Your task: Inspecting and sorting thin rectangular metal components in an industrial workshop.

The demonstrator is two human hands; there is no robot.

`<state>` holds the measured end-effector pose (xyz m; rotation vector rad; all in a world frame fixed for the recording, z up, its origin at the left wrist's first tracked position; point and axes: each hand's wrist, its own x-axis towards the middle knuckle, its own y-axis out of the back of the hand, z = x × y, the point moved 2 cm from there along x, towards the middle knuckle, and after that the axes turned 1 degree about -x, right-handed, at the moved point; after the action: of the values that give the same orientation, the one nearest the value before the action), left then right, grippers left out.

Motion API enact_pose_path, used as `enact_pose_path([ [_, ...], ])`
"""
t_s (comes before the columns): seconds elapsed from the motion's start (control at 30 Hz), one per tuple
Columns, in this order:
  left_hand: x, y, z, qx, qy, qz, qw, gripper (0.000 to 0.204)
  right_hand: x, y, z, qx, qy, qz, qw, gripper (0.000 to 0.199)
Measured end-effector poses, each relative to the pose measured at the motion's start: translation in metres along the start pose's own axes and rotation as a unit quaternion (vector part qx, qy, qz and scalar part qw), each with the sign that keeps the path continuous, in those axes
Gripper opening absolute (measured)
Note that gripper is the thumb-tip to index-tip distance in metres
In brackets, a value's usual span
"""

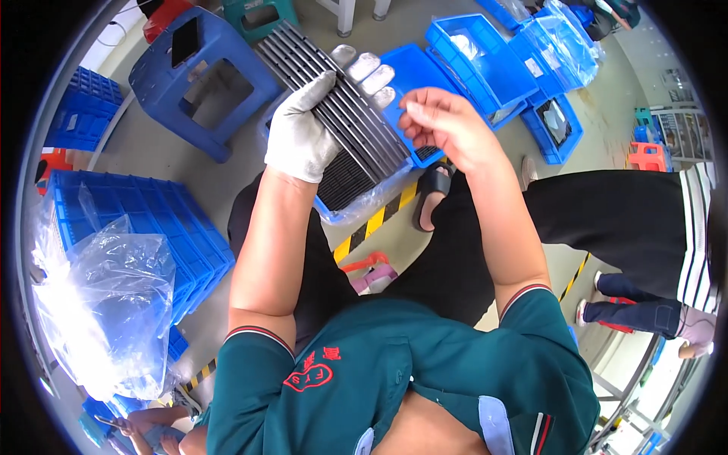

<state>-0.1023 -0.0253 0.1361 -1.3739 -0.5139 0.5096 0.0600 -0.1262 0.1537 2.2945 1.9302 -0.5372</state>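
My left hand point(297, 140), in a whitish work glove, is closed round a bundle of long black slotted strips point(362, 125). The strips lie side by side and slant from upper left to lower right, with the glove's fingertips showing past their far edge. My bare right hand point(449, 125) is apart from the bundle, just right of it. Its fingers are curled in with the thumb against them; whatever they may pinch is too small to make out. Below the bundle, more black strips point(343, 184) fill a blue crate point(331, 218) lined with clear plastic.
A blue stool point(163, 83) with a dark phone point(185, 42) stands at far left. Stacked blue crates point(144, 220) with a clear plastic bag point(114, 303) are at left. More blue bins point(485, 68) stand at far right. Another person's leg point(614, 216) reaches in from the right.
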Motion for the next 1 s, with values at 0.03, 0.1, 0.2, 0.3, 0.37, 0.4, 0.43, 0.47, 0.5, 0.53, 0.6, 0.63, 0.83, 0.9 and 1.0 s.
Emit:
enact_pose_path([
  [0.03, 0.001, -0.002, 0.002, -0.011, -0.006, -0.014, 1.0, 0.04, -0.002, -0.003, -0.001, -0.005, 0.003, -0.016, 1.0, 0.03],
  [0.1, 0.002, -0.004, 0.006, -0.013, -0.021, -0.022, 0.999, 0.039, -0.006, -0.012, -0.002, -0.005, 0.001, -0.017, 1.0, 0.029],
  [0.2, 0.004, -0.007, 0.009, -0.019, -0.046, 0.008, 0.999, 0.033, -0.004, -0.014, 0.0, 0.007, -0.001, -0.026, 1.0, 0.03],
  [0.3, 0.001, -0.007, 0.013, -0.039, -0.052, -0.013, 0.998, 0.034, -0.005, -0.023, -0.006, -0.021, 0.031, -0.03, 0.999, 0.028],
  [0.37, 0.004, 0.001, 0.011, -0.042, -0.034, -0.041, 0.998, 0.033, -0.005, -0.02, 0.001, -0.022, 0.039, -0.025, 0.999, 0.026],
  [0.4, 0.006, 0.007, 0.009, -0.032, -0.031, -0.059, 0.997, 0.035, -0.006, -0.019, 0.001, -0.041, 0.035, -0.008, 0.999, 0.026],
  [0.43, 0.007, 0.004, 0.002, -0.032, -0.028, -0.032, 0.999, 0.037, -0.01, -0.014, 0.003, -0.043, 0.038, 0.003, 0.998, 0.026],
  [0.47, 0.004, 0.002, -0.001, -0.041, -0.027, -0.032, 0.998, 0.038, -0.012, -0.013, 0.004, -0.043, 0.041, 0.008, 0.998, 0.026],
  [0.5, 0.004, -0.002, -0.002, -0.03, -0.033, -0.029, 0.999, 0.04, -0.012, -0.011, 0.003, -0.037, 0.034, 0.0, 0.999, 0.026],
  [0.53, 0.003, -0.003, -0.002, -0.027, -0.036, -0.025, 0.999, 0.042, -0.012, -0.011, 0.005, -0.035, 0.038, 0.006, 0.999, 0.026],
  [0.6, 0.002, -0.002, -0.003, -0.032, -0.032, -0.031, 0.999, 0.042, -0.011, -0.009, 0.009, -0.039, 0.039, 0.01, 0.998, 0.026],
  [0.63, 0.0, -0.005, -0.003, -0.019, -0.033, -0.021, 0.999, 0.042, -0.012, -0.01, 0.008, -0.04, 0.04, 0.009, 0.998, 0.026],
  [0.83, 0.0, -0.007, -0.005, -0.002, -0.031, -0.01, 0.999, 0.043, -0.013, -0.006, 0.004, -0.047, 0.037, 0.01, 0.998, 0.027],
  [0.9, 0.0, -0.002, -0.007, 0.018, -0.021, -0.004, 1.0, 0.043, -0.012, -0.001, 0.003, -0.064, 0.06, 0.0, 0.996, 0.027],
  [1.0, -0.003, 0.0, -0.023, 0.023, 0.028, 0.008, 0.999, 0.043, -0.006, 0.013, -0.005, -0.022, 0.083, 0.091, 0.992, 0.026],
])
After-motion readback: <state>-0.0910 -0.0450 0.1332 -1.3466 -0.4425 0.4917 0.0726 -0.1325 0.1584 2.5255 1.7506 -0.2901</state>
